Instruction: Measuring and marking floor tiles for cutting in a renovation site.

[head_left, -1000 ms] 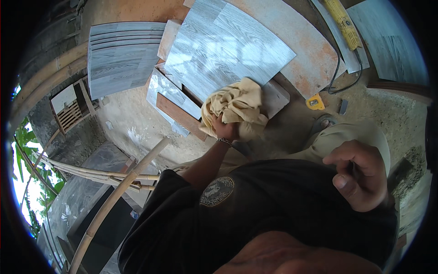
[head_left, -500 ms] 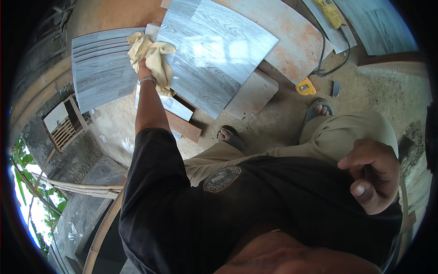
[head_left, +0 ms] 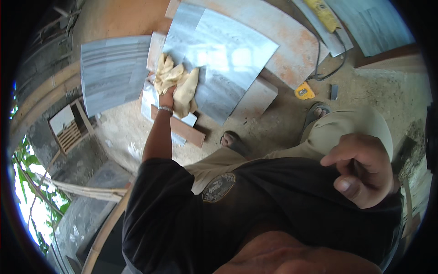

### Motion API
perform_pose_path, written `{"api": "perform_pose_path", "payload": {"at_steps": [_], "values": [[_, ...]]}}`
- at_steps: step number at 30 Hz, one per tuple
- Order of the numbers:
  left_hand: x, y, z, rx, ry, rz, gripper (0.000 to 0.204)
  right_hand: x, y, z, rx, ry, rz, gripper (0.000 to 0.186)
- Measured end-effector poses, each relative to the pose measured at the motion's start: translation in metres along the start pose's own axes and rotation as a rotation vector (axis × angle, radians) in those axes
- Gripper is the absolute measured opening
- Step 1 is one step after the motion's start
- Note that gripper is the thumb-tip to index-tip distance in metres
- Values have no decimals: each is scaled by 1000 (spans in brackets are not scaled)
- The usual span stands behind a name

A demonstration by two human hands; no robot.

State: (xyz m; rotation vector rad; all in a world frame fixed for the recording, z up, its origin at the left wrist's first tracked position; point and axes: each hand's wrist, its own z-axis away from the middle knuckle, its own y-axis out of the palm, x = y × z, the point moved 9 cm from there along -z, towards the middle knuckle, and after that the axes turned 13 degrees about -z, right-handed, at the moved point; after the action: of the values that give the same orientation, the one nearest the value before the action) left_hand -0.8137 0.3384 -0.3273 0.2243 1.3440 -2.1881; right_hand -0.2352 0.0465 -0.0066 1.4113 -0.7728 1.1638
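My left hand (head_left: 167,97) reaches forward, closed on a crumpled pale-yellow cloth (head_left: 186,91). The cloth lies over the left edge of a large glossy grey wood-pattern tile (head_left: 223,77), and part of it hangs past that edge. My fingers are partly hidden under its folds. Raised at the right, in front of my body, my right hand (head_left: 362,171) is loosely curled with thumb and forefinger apart, and nothing shows in it. More grey wood-pattern tiles (head_left: 114,75) stand to the left of the large one.
A yellow tape measure (head_left: 304,91) and a small dark block (head_left: 334,92) lie on the floor. Beyond them is a yellow power tool (head_left: 323,16) with a black cord (head_left: 335,68). Tile offcuts (head_left: 194,132) lie near my left foot. A slatted wooden frame (head_left: 68,132) stands at left.
My left hand and the cloth have moved right and nearer to me, off the left tiles. My right hand has shifted slightly left. The whole view has tilted a little.
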Motion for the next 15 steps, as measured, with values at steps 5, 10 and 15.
{"api": "perform_pose_path", "payload": {"at_steps": [5, 10, 15], "values": [[-1, -11, -53, 218, -337, 471, 54, 9, -5, 9, -11, 15, 23, 22], [-168, -70, -47, -120, 96, -1511, 51, 13, 2, 15, 14, 120, 17, 20], [-256, -33, 72, 82, 459, -2096, 49, 14, 12, 17, 76, 115, 36, 21]]}}
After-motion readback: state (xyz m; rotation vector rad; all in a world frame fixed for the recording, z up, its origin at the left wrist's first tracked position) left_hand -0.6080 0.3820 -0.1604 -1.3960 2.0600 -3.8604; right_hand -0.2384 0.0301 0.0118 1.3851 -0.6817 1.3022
